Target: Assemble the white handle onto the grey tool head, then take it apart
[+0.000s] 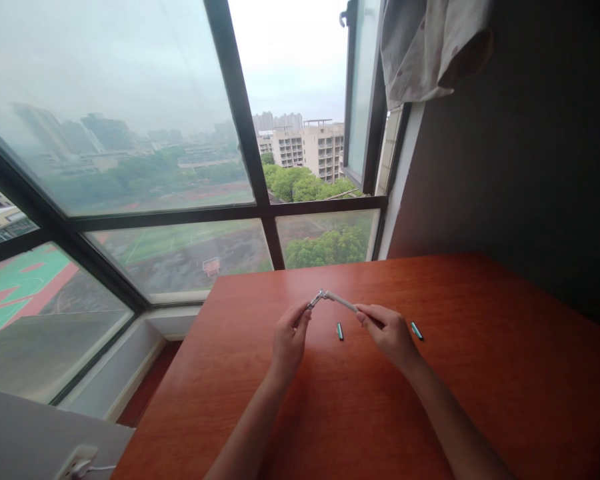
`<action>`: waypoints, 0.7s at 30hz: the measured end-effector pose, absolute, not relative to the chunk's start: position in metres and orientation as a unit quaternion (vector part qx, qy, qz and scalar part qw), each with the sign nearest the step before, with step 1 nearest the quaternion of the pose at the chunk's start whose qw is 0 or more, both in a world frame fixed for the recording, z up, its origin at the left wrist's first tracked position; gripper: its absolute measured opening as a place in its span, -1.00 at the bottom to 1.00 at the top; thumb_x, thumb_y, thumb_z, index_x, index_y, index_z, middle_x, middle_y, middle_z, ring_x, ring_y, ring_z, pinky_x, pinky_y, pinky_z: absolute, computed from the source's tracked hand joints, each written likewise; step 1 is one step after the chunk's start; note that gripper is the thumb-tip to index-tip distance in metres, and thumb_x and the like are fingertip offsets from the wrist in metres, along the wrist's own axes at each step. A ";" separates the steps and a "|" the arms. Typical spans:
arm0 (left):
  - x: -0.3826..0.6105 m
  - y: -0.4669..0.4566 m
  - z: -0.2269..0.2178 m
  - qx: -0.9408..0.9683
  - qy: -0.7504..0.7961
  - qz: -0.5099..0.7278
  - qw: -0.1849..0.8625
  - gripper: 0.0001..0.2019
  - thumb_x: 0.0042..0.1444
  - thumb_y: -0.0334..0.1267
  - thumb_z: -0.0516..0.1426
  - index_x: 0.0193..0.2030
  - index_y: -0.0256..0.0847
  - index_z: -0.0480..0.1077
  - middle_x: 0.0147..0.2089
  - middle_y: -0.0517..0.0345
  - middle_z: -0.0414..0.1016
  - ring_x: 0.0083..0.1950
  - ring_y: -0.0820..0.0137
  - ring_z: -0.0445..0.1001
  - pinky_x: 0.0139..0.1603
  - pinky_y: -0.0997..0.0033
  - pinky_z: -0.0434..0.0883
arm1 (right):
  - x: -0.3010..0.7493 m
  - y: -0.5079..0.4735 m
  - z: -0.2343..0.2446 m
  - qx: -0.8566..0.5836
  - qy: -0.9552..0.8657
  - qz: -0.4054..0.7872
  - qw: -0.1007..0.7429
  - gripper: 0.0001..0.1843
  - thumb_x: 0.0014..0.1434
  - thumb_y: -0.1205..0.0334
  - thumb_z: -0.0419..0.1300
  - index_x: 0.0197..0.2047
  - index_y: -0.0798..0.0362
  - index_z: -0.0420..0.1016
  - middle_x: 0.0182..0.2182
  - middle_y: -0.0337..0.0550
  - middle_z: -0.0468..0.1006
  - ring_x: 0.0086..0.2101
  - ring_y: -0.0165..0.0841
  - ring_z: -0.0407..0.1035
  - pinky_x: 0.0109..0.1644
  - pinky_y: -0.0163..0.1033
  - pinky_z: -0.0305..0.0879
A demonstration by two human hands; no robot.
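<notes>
Two probable razor handles [316, 301] meet: left hand [291, 337] pinches one, right hand [389, 335] the other; loosening could drop either.

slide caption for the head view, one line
Left hand and right hand each hold a slim rod, tips close together, above a table beside a window.

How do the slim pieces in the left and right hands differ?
The left piece looks shiny and silvery, while the right piece is mostly pale and duller. In the picture, the left piece slants up rightward, the right piece up leftward. Less of the left piece shows than of the right piece. Both are slender, tips close together.
</notes>
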State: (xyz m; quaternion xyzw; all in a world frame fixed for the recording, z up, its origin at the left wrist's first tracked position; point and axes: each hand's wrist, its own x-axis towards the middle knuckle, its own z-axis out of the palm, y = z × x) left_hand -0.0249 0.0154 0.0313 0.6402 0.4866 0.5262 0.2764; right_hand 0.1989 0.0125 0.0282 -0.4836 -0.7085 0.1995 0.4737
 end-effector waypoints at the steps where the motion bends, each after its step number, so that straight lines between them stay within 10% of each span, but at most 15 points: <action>1: -0.025 0.015 0.031 0.642 0.487 0.526 0.271 -0.75 0.19 -0.19 0.08 -0.10 -0.24 0.49 -0.34 0.11 0.43 -0.31 0.38 0.37 -0.29 0.46 0.28 | 0.199 0.012 0.028 -0.485 -0.710 0.196 0.472 -0.69 0.25 0.12 0.08 -0.18 0.10 0.58 -0.44 -0.10 0.55 -0.42 -0.30 0.42 -0.35 -0.29 0.29; 21: -0.025 0.015 0.031 0.656 0.496 0.512 0.247 -0.76 0.22 -0.22 0.06 -0.07 -0.22 0.47 -0.29 0.08 0.45 -0.27 0.36 0.39 -0.26 0.45 0.29 | 0.200 0.012 0.029 -0.491 -0.723 0.176 0.453 -0.71 0.26 0.13 0.06 -0.19 0.07 0.57 -0.44 -0.11 0.56 -0.43 -0.31 0.42 -0.37 -0.30 0.27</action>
